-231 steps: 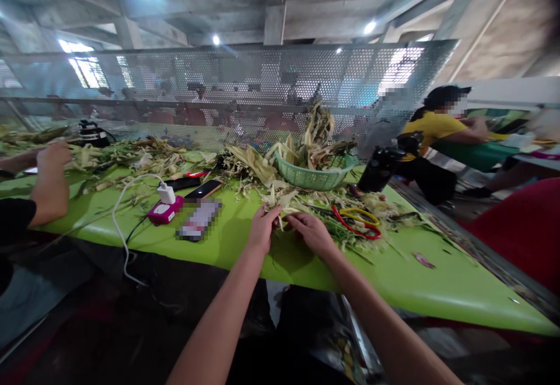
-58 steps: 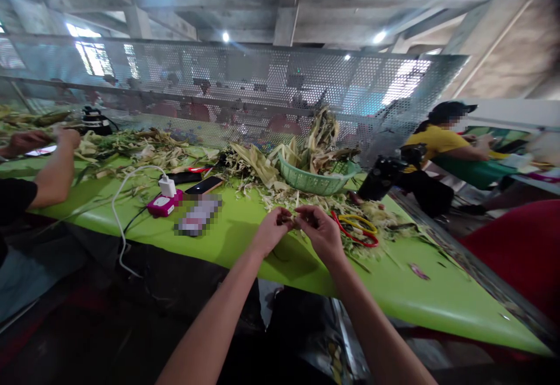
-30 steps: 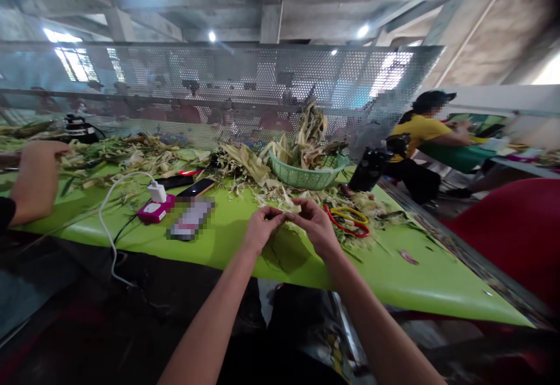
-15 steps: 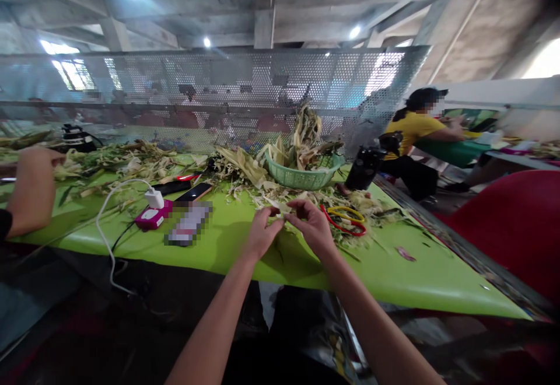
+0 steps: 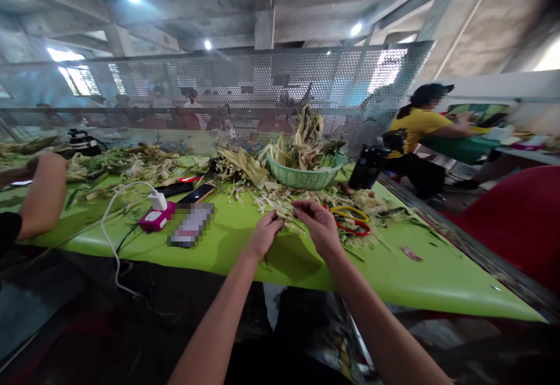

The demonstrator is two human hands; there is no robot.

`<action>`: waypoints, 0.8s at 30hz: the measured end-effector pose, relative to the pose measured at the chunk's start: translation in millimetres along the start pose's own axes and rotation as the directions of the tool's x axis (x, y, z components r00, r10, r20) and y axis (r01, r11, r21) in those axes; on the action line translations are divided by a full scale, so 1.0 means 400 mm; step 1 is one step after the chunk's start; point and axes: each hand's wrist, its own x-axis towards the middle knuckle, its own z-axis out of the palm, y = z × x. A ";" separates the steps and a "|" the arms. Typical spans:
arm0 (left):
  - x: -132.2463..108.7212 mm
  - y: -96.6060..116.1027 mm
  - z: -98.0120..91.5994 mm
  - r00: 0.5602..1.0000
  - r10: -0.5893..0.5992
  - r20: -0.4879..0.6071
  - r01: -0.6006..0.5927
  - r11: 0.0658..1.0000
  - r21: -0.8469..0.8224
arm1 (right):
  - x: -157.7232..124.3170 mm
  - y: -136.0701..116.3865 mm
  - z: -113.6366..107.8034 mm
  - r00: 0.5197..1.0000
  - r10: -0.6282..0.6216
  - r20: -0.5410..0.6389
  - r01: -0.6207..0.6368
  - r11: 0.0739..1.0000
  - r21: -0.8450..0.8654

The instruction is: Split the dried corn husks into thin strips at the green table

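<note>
Over the front of the green-covered table, my left hand [image 5: 263,237] is closed in a pinch on a thin strip of corn husk, and a narrow end hangs below the palm. My right hand [image 5: 321,227], a little apart from it, also has thumb and fingertips pressed together; whatever is between them is too small to make out. Just behind both hands lie pale husk shreds [image 5: 286,217]. Scissors with red and yellow handles [image 5: 356,217] rest on the scraps to the right of my right hand. Beyond stands a green basket [image 5: 301,179] heaped with dried corn husks [image 5: 280,154].
Left of my hands are a phone [image 5: 192,225], a second phone [image 5: 202,192] and a magenta power block [image 5: 153,219] with a white charger and cable. A black bottle [image 5: 366,166] stands right of the basket. A co-worker's arm [image 5: 44,198] reaches in from the left; a perforated screen [image 5: 196,90] is behind.
My hands have drawn apart, the right one shifting slightly rightward. The pale husk piece that spanned them is no longer plainly visible between them. The whole view has shifted slightly.
</note>
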 end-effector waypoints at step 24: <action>-0.008 0.012 0.015 0.974 0.038 0.223 -0.166 0.791 0.589 | 0.016 0.019 -0.015 0.991 -0.132 0.002 0.127 0.951 -0.280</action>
